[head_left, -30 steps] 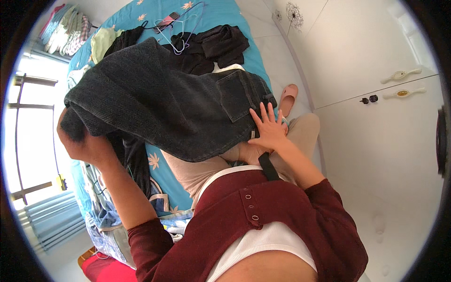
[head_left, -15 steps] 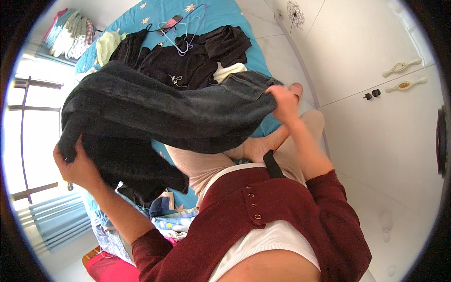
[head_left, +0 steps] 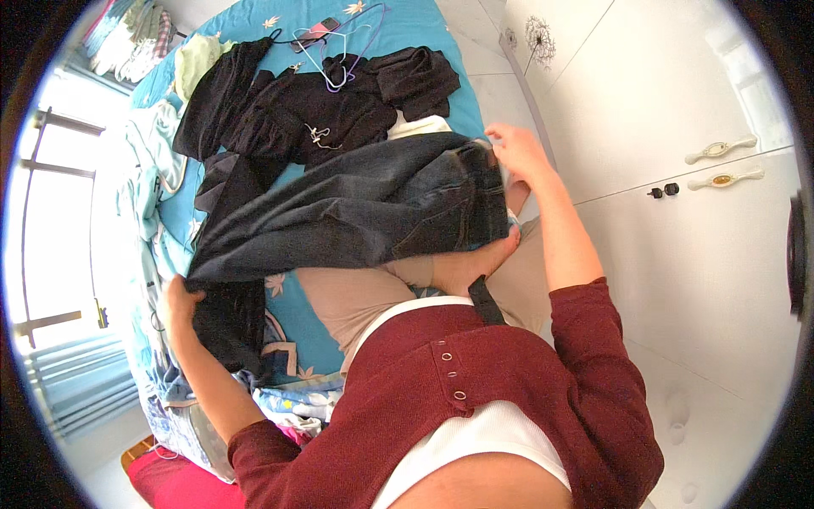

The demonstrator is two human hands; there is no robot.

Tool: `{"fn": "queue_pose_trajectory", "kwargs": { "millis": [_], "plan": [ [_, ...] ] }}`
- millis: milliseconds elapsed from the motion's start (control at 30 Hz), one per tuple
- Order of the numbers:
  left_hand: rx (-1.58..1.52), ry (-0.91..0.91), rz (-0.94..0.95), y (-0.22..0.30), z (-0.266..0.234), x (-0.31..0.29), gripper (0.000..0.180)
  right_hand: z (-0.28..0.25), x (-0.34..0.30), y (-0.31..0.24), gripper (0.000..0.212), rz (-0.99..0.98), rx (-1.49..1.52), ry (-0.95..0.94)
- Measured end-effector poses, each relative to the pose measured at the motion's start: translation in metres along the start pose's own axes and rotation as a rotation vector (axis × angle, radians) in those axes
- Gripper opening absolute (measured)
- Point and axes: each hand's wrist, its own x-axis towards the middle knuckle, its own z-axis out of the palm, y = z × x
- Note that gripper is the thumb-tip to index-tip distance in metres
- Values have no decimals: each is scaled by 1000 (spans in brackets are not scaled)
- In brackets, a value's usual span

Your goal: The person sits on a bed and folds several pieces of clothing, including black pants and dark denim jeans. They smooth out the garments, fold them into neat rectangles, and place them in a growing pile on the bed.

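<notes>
Dark jeans stretch across in front of me, above my crossed legs. At their left end my left hand is closed on the gathered leg hem. My right hand pinches the waistband at the right end. Part of a black garment hangs or lies below the jeans beside my left hand; how it joins them is hidden. Beyond the jeans lie a crumpled black garment with a drawstring and a white cloth.
A blue bedspread with leaf prints lies under everything. Thin hangers and a phone rest at the far side. Pale clothes lie along the left, near a window. A white wardrobe stands at right.
The jeans have dropped from a raised, draped bundle to a flatter, straighter stretch. My left hand has shifted right and slightly down; my right hand has moved slightly up.
</notes>
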Motion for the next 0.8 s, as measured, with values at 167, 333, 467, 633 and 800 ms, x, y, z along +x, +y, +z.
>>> {"fn": "queue_pose_trajectory", "kwargs": {
  "millis": [167, 333, 467, 633, 800],
  "plan": [
    [-384, 87, 291, 39, 11, -12, 50, 41, -14, -7, 45, -97, 168, -17],
    [-421, 173, 776, 179, -28, -32, 59, 85, -1, 14, 61, -27, 232, 86],
    [-373, 211, 1049, 261, -16, -42, 70, 92, 5, 11, 53, 180, 419, 19],
    [-194, 214, 1080, 292, 4, -55, 49, 43, -26, 2, 29, 177, 1265, -29],
    [-317, 290, 1108, 268, -11, -87, 19, 11, -73, 67, 24, -41, 1538, 127]
  ]
}}
